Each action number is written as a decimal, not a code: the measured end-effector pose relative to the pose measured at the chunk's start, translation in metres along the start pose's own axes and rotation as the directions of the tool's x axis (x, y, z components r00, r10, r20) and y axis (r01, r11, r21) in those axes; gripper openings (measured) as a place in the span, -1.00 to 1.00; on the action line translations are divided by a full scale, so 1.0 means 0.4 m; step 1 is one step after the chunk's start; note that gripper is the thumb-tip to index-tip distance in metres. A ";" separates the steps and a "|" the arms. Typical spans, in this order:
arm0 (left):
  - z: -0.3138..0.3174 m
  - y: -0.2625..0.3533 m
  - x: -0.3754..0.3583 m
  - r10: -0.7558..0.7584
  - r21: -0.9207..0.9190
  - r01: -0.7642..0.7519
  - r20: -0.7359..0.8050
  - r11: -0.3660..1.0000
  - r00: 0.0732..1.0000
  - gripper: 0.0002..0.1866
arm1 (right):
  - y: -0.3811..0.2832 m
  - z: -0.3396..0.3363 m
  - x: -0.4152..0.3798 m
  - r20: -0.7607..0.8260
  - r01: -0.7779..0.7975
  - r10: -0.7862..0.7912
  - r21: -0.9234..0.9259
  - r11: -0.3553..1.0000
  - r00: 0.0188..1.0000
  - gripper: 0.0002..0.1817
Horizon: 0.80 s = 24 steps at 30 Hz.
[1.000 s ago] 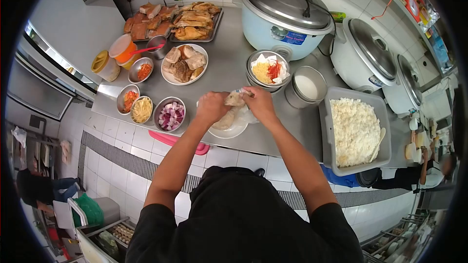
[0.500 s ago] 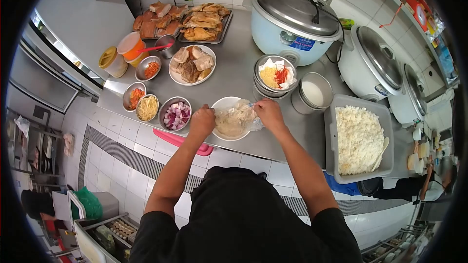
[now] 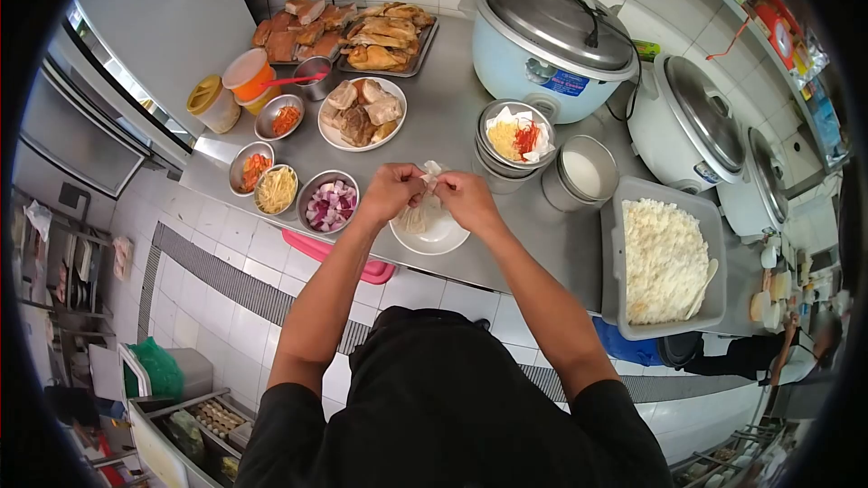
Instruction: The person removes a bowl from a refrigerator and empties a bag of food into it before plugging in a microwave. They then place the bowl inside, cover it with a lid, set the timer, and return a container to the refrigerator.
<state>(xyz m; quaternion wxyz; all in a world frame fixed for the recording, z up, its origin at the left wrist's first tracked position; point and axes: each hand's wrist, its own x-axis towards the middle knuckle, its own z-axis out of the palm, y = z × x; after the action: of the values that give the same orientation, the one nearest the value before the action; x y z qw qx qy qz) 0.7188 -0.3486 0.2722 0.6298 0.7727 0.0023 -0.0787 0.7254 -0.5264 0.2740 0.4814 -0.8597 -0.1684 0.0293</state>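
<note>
My left hand [image 3: 395, 192] and my right hand [image 3: 465, 200] meet over a white bowl [image 3: 448, 237] near the counter's front edge. Both pinch the gathered top of a clear plastic bag [image 3: 412, 219] with pale contents, which hangs down into the bowl. Left of it stand a metal bowl of chopped red onion [image 3: 331, 205], a bowl of pale yellow strips [image 3: 275, 190] and a bowl of orange pieces [image 3: 256, 172]. Behind the hands is a white plate [image 3: 391, 89] of meat chunks.
Stacked metal bowls [image 3: 479, 155] and a metal pot [image 3: 553, 183] stand right of my hands. A grey tub [image 3: 615, 258] holds rice. Large rice cookers [image 3: 533, 63] and a tray [image 3: 425, 52] of browned meat line the back. A person [image 3: 750, 352] is at the far right.
The bag, spread across the bowl before, is now gathered and its neck lifted. My right hand has moved left to meet my left hand, which has shifted slightly right and up.
</note>
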 end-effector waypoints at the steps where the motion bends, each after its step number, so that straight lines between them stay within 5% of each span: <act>1: -0.007 -0.001 -0.003 -0.025 -0.150 0.034 0.064 0.988 0.998 -0.91 | 0.011 -0.003 0.007 0.013 -0.034 0.034 0.007 0.999 0.999 -0.80; 4: -0.062 0.009 -0.005 0.030 0.070 -0.032 0.029 0.997 0.999 -0.94 | 0.044 -0.035 0.020 -0.028 -0.066 0.068 0.059 0.996 0.997 -0.77; 13: -0.025 0.075 -0.023 0.139 0.146 -0.162 0.158 0.976 0.978 -0.87 | -0.011 -0.074 0.038 0.081 -0.138 0.134 0.043 0.990 0.988 -0.72; 16: -0.025 0.112 -0.030 0.048 0.128 -0.073 0.183 0.989 0.982 -0.87 | -0.025 -0.076 0.038 0.045 -0.092 0.083 0.257 0.962 0.996 -0.77; 18: -0.026 0.114 -0.024 0.076 0.118 -0.098 0.175 0.988 0.982 -0.87 | -0.046 -0.088 0.031 0.069 -0.142 0.125 0.550 0.823 0.990 -0.75; 21: -0.025 0.127 -0.015 0.125 0.117 -0.141 0.133 0.983 0.983 -0.87 | -0.043 -0.095 0.028 0.085 -0.139 0.109 0.624 0.769 0.990 -0.70; 24: -0.024 0.138 -0.012 0.139 0.138 -0.152 0.099 0.979 0.985 -0.86 | -0.058 -0.094 -0.001 0.002 -0.017 0.017 0.423 0.906 1.000 -0.56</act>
<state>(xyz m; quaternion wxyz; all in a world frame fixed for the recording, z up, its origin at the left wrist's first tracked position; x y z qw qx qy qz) 0.7207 -0.3502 0.3285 0.5755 0.8104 -0.0879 -0.0664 0.7269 -0.5464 0.3135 0.6562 -0.7363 -0.1503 0.0687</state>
